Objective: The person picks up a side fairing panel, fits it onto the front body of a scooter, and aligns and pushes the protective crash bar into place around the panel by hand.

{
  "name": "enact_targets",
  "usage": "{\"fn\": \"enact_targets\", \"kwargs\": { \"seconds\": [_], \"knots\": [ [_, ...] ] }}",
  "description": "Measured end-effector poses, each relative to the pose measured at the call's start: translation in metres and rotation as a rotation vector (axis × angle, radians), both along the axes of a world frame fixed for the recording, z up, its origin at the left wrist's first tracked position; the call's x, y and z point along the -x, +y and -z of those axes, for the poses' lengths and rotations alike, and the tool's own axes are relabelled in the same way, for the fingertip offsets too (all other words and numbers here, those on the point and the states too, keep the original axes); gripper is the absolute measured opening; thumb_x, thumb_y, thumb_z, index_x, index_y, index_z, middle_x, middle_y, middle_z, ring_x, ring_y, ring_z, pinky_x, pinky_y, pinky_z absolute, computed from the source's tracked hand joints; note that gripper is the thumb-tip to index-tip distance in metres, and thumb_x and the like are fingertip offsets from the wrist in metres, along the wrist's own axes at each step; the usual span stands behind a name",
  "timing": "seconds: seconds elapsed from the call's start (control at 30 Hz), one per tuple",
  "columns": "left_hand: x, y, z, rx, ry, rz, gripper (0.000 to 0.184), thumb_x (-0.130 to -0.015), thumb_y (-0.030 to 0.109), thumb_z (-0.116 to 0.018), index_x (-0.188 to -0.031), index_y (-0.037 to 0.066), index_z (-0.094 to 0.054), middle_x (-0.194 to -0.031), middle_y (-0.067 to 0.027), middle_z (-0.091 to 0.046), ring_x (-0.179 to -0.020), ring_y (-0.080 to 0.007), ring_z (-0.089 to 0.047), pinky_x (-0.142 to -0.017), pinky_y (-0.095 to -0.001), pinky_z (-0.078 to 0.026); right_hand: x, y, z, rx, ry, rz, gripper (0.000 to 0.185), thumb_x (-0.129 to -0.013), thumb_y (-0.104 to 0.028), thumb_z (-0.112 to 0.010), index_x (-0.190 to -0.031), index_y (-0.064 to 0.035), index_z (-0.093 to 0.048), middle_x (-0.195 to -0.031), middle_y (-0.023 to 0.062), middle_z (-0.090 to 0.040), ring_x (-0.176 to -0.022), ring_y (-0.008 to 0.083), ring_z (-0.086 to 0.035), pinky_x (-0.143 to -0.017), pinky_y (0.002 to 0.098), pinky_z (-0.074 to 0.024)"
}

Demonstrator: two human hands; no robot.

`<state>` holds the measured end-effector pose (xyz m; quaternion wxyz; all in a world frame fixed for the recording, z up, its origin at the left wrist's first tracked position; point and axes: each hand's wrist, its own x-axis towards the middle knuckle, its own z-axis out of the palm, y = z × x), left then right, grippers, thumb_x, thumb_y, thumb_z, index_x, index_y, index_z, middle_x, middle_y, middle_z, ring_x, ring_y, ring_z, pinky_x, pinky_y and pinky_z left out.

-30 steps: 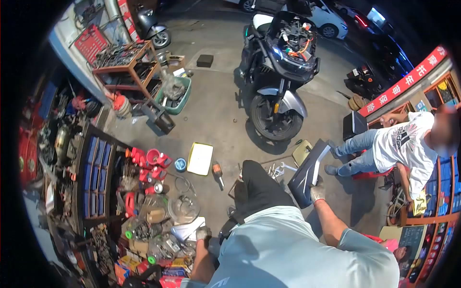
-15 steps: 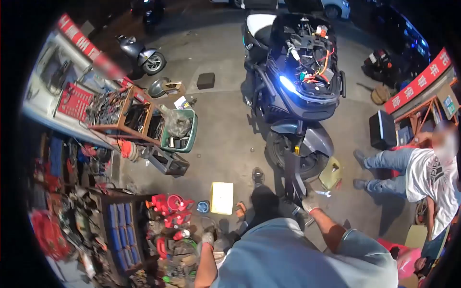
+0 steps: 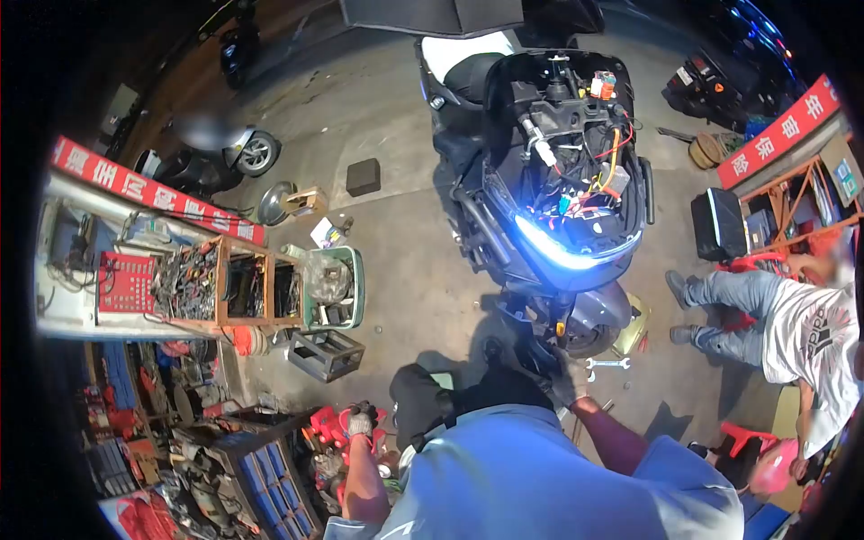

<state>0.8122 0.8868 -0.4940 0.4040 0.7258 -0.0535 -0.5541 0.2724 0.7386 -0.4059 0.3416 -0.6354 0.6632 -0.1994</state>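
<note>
Dark panel (image 3: 536, 360) being held low by the front wheel (image 3: 587, 340)

Left: the gloved left hand (image 3: 362, 419) is hanging over the red containers (image 3: 328, 427) with curled fingers; cannot tell whether it is gripping anything. Centre: the panel is showing just left of the wheel, contact unclear; the gloved right hand (image 3: 569, 382) is apparently gripping its near end. Judgement: gripping firmly and angling the panel away from the fender (image 3: 605, 309) is probably sparing both scratches. Right: an open-ended wrench (image 3: 609, 364) is lying on the floor (image 3: 414, 297), calling for careful footing
</note>
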Motion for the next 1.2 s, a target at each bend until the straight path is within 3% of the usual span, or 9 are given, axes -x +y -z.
{"fn": "enact_targets", "kwargs": {
  "seconds": [0.43, 0.5, 0.57, 0.63, 0.67, 0.7, 0.83, 0.97, 1.2],
  "knots": [
    [-0.095, -0.272, 0.039, -0.076, -0.015, 0.500, 0.012, -0.091, 0.028, -0.053, -0.085, 0.019, -0.059, -0.064, 0.0044, -0.052, -0.052, -0.0092, -0.047, -0.043, -0.0273, -0.033, -0.082, 0.000, 0.003, -0.056, 0.114, 0.483, 0.039, -0.065, -0.010, -0.065, -0.103, -0.0093, -0.061, -0.080, 0.0197, -0.065, -0.079, 0.0370, -0.065, -0.068, 0.0404, -0.0496],
    [-0.126, -0.331, 0.078, -0.132, -0.189, 0.735, 0.015, -0.090, 0.027, -0.052, -0.093, 0.016, -0.062, -0.073, -0.0011, -0.061, -0.065, -0.0145, -0.059, -0.051, -0.0295, -0.042, -0.118, -0.004, -0.008, -0.060, 0.205, 0.565, 0.028, -0.080, -0.001, -0.056, -0.108, -0.0073, -0.059, -0.084, 0.0165, -0.065, -0.079, 0.0326, -0.066, -0.068, 0.0403, -0.0503],
    [-0.161, -0.382, 0.143, 0.038, -0.524, 1.141, 0.035, -0.088, 0.034, -0.054, -0.113, 0.010, -0.064, -0.104, -0.0213, -0.065, -0.105, -0.0348, -0.061, -0.087, -0.0415, -0.047, -0.152, 0.007, 0.021, 0.012, 0.001, 0.768, 0.027, -0.084, 0.003, -0.052, -0.109, -0.0031, -0.058, -0.085, 0.0111, -0.066, -0.079, 0.0254, -0.065, -0.071, 0.0378, -0.0516],
    [-0.166, -0.417, 0.138, 0.160, -0.510, 1.279, 0.040, -0.087, 0.037, -0.055, -0.112, 0.008, -0.064, -0.110, -0.0221, -0.063, -0.103, -0.0371, -0.060, -0.089, -0.0414, -0.046, -0.189, 0.008, 0.025, 0.216, -0.026, 0.886, 0.025, -0.085, 0.008, -0.051, -0.106, -0.0007, -0.058, -0.087, 0.0065, -0.065, -0.081, 0.0183, -0.063, -0.073, 0.0332, -0.0516],
    [-0.190, -0.443, 0.181, 0.302, -0.924, 1.661, 0.041, -0.086, 0.039, -0.055, -0.109, 0.006, -0.064, -0.110, -0.0208, -0.064, -0.102, -0.0335, -0.062, -0.087, -0.0409, -0.047, -0.200, 0.013, 0.024, 0.211, 0.000, 0.899, 0.025, -0.085, 0.008, -0.051, -0.106, -0.0007, -0.058, -0.087, 0.0065, -0.065, -0.081, 0.0183, -0.063, -0.073, 0.0332, -0.0516],
    [-0.138, -0.465, 0.054, 0.159, -0.531, 1.331, 0.042, -0.086, 0.040, -0.054, -0.107, 0.005, -0.064, -0.104, -0.0196, -0.066, -0.100, -0.0304, -0.063, -0.086, -0.0393, -0.048, -0.208, 0.019, 0.024, 0.125, -0.036, 0.966, 0.024, -0.084, 0.008, -0.054, -0.105, -0.0016, -0.058, -0.087, 0.0055, -0.064, -0.080, 0.0164, -0.062, -0.073, 0.0316, -0.0510],
    [-0.121, -0.520, 0.054, 0.437, -0.500, 1.401, 0.035, -0.085, 0.032, -0.056, -0.107, 0.005, -0.065, -0.094, -0.0152, -0.067, -0.087, -0.0271, -0.065, -0.079, -0.0371, -0.050, -0.250, 0.016, -0.014, 0.093, -0.356, 1.151, 0.027, -0.080, 0.008, -0.056, -0.104, -0.0042, -0.055, -0.092, 0.0044, -0.065, -0.086, 0.0165, -0.062, -0.080, 0.0315, -0.0497],
    [-0.074, -0.543, 0.082, 0.321, -0.035, 1.268, 0.027, -0.087, 0.019, -0.057, -0.108, 0.004, -0.064, -0.089, -0.0114, -0.068, -0.079, -0.0213, -0.065, -0.072, -0.0333, -0.050, -0.278, 0.021, -0.039, 0.038, -0.050, 1.183, 0.023, -0.079, 0.000, -0.065, -0.100, -0.0051, -0.056, -0.090, 0.0036, -0.064, -0.084, 0.0114, -0.059, -0.076, 0.0278, -0.0480],
    [0.027, -0.526, -0.006, 0.436, 0.067, 1.467, 0.035, -0.090, 0.019, -0.057, -0.120, 0.003, -0.059, -0.107, -0.0114, -0.067, -0.087, -0.0161, -0.065, -0.071, -0.0273, -0.049, -0.311, 0.039, -0.049, 0.056, 0.010, 1.185, 0.018, -0.085, -0.002, -0.059, -0.103, -0.0049, -0.056, -0.093, 0.0019, -0.061, -0.087, 0.0114, -0.058, -0.078, 0.0272, -0.0491]
  ]
}}
